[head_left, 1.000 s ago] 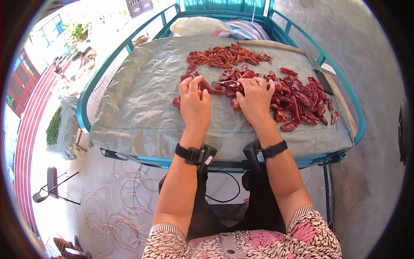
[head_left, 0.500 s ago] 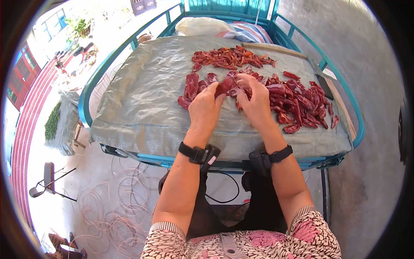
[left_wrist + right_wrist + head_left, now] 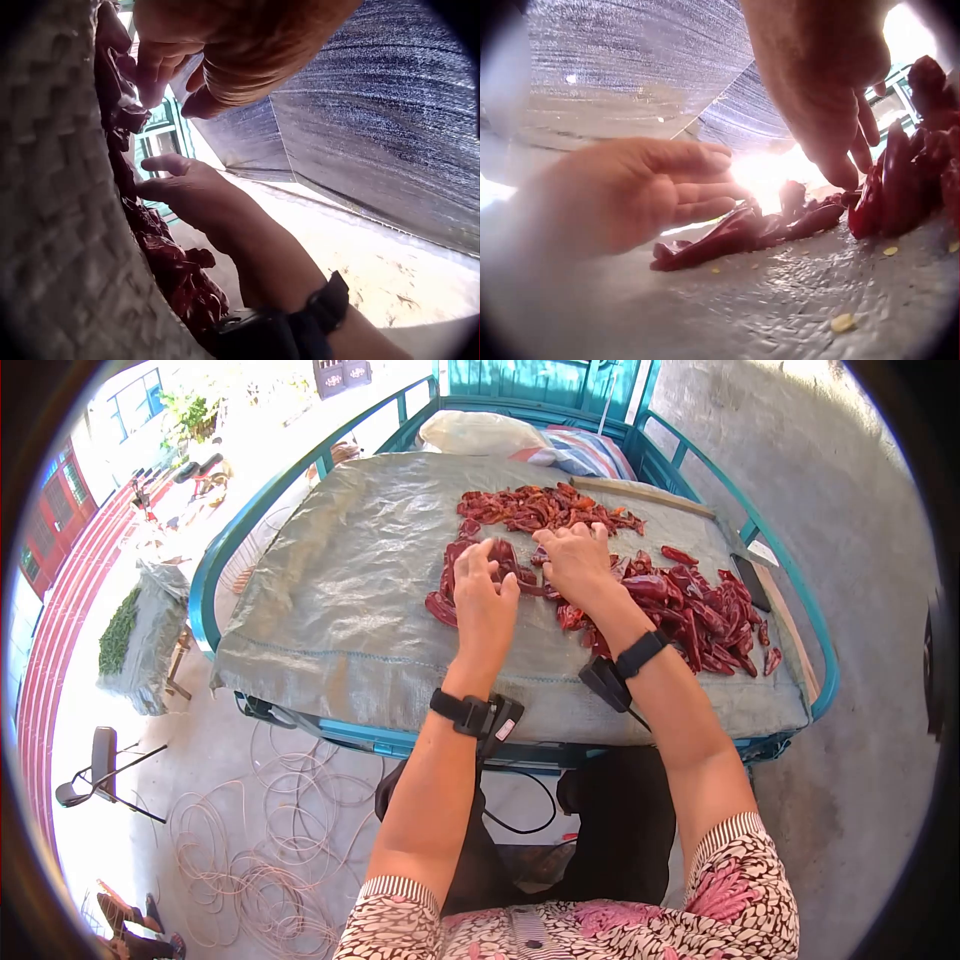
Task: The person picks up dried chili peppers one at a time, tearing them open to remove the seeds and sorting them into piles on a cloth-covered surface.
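Your left hand [image 3: 486, 603] reaches over a small cluster of red peppers [image 3: 446, 582], its fingers straight and loosely spread. Your right hand [image 3: 580, 568] is just beside it, fingers loosely bent over more peppers, with a gap between two of its fingers in the left wrist view. The hands hide part of the peppers beneath them. A bigger heap [image 3: 695, 615] lies to the right, and a far pile [image 3: 540, 510] lies beyond your fingers, all on a grey woven sheet [image 3: 340, 560] dotted with pale seeds [image 3: 844, 322]. Near the heap's right side lies a flat black object [image 3: 750, 582]; a wooden strip [image 3: 645, 497] borders the far side. Behind it, a pale sack [image 3: 480, 434] and a striped sack [image 3: 590, 452] sit against the teal cart [image 3: 540, 382]. On the floor to your left are coiled wire [image 3: 262, 890] and a folding chair [image 3: 103, 760].
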A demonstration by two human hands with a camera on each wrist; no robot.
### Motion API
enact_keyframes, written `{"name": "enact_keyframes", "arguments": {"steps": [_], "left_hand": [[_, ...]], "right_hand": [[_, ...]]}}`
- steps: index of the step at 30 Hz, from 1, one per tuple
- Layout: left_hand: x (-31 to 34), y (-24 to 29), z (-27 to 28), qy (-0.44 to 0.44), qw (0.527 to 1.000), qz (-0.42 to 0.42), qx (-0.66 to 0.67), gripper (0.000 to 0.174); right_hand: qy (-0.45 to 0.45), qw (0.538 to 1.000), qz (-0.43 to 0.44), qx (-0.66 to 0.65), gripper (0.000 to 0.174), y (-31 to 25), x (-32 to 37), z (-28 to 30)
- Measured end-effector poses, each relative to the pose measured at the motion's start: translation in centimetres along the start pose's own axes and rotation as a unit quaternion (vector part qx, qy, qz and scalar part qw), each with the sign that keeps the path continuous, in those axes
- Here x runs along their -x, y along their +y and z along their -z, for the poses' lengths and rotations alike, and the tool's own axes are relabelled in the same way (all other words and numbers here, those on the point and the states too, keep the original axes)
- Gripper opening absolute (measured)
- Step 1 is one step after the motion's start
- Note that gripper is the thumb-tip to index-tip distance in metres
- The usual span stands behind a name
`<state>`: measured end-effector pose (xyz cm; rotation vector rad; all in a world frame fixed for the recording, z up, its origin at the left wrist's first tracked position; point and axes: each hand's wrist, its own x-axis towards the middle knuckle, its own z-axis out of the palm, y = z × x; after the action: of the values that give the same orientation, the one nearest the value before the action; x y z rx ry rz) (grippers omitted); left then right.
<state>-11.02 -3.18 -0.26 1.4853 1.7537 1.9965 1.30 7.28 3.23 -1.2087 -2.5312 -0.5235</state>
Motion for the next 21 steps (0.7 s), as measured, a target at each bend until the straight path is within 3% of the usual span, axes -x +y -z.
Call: {"name": "enact_keyframes", "arguments": {"steps": [5,8,11,14,16,18,19,21], "left_hand": [[0.1,-0.6,0.4,0.009,0.998,0.001,-0.067,0.032],[0.0,-1.3,0.4,0.025,0.997,0.000,-0.074,0.030],[0.2,-1.0,0.6,0.010,0.998,0.029,-0.054,0.031],[0.3,-0.3,0.9,-0.007,0.998,0.040,-0.046,0.033],[0.3,0.6,1.2,-0.025,0.998,0.050,-0.028,0.037],[0.5,1.6,1.4,-0.044,0.998,0.032,-0.012,0.041],[0.5,1.9,1.3,-0.055,0.998,0.022,-0.005,0.043],[0.5,0.8,0.6,-0.091,0.995,-0.034,0.033,0.046]], "right_hand": [[-0.067,0.995,0.030,0.072,0.025,-0.7,-0.9,-1.1],[-0.013,0.994,0.061,0.088,0.023,-0.3,-1.3,-1.8],[0.079,0.996,0.019,0.045,0.019,0.6,-1.5,-1.7],[0.179,0.971,-0.055,-0.146,0.017,0.6,0.0,0.9],[0.148,0.923,-0.115,-0.337,0.021,0.3,1.4,2.5],[0.121,0.822,-0.155,-0.535,0.023,-0.1,3.1,3.1],[0.112,0.766,-0.136,-0.618,0.024,-0.3,3.9,3.3],[0.072,0.695,-0.169,-0.695,0.024,-0.8,5.4,3.6]]}}
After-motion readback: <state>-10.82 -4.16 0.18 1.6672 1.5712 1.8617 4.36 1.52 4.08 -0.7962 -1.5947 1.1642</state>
